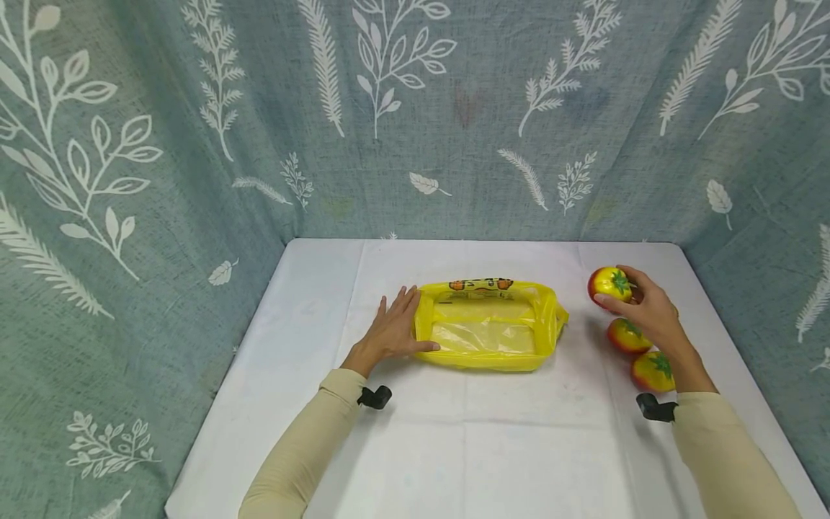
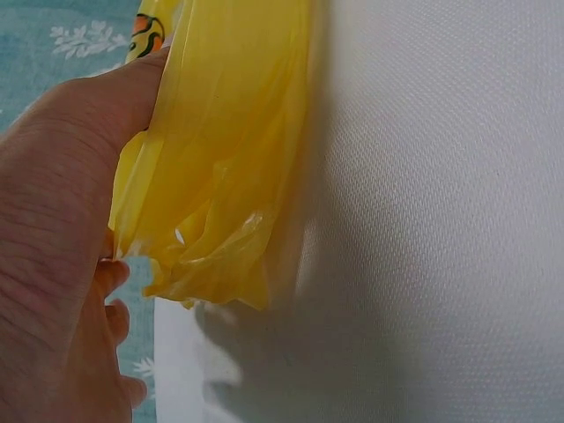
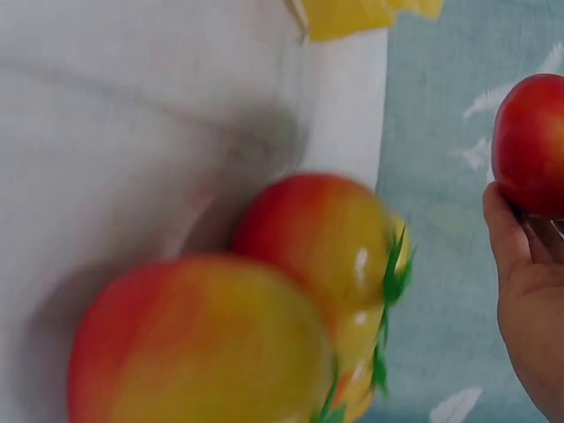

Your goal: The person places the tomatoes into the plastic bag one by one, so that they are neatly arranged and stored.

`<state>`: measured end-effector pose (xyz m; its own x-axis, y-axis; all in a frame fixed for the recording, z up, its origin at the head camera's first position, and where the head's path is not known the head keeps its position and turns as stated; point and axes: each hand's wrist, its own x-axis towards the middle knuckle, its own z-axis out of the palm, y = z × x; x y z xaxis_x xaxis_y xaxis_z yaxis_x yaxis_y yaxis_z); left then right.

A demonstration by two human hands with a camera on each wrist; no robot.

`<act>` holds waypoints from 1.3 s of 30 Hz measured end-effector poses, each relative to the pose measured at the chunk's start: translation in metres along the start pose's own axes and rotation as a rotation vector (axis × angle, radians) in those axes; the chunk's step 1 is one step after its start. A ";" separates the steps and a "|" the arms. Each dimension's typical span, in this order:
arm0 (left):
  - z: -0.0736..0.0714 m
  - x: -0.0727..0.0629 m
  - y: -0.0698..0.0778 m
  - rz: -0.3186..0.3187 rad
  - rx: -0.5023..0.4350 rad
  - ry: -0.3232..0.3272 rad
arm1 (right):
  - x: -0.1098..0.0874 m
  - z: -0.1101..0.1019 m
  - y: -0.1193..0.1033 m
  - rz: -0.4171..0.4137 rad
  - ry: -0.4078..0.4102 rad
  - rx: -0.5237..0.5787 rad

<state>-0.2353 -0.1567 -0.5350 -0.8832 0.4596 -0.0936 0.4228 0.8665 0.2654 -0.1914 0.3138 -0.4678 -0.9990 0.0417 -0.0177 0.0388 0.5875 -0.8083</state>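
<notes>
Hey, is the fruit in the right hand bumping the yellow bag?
Apart. The head view shows white table between the fruit in the right hand and the yellow bag.

No lettering can be read; the dark print [image 1: 480,284] on the yellow bag [image 1: 483,362] is too small to make out

From the head we look forward and down, farther off, over the white table [image 1: 421,461]. Our wrist views sit close, rolled sideways: left beside the yellow plastic bag [image 2: 225,132], right beside red-yellow tomatoes [image 3: 194,348]; head shares both.
</notes>
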 end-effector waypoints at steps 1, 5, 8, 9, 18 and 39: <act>0.000 0.000 0.000 0.000 -0.003 0.001 | 0.002 0.003 -0.003 -0.004 -0.010 -0.002; 0.000 0.000 0.000 -0.002 -0.011 -0.002 | 0.009 0.013 -0.012 -0.024 -0.061 0.002; 0.000 0.000 0.000 -0.007 -0.014 -0.006 | 0.013 0.020 -0.019 -0.026 -0.094 0.019; 0.000 0.000 0.000 -0.007 -0.014 -0.005 | 0.015 0.023 -0.021 -0.028 -0.102 0.021; 0.000 0.000 0.001 -0.012 -0.003 -0.004 | 0.025 0.045 -0.033 -0.033 -0.164 0.017; 0.000 0.000 0.001 -0.010 -0.006 -0.001 | 0.044 0.097 -0.049 -0.092 -0.288 0.052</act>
<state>-0.2348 -0.1564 -0.5349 -0.8871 0.4511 -0.0972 0.4128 0.8699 0.2697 -0.2395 0.2084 -0.4860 -0.9641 -0.2450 -0.1029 -0.0462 0.5360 -0.8430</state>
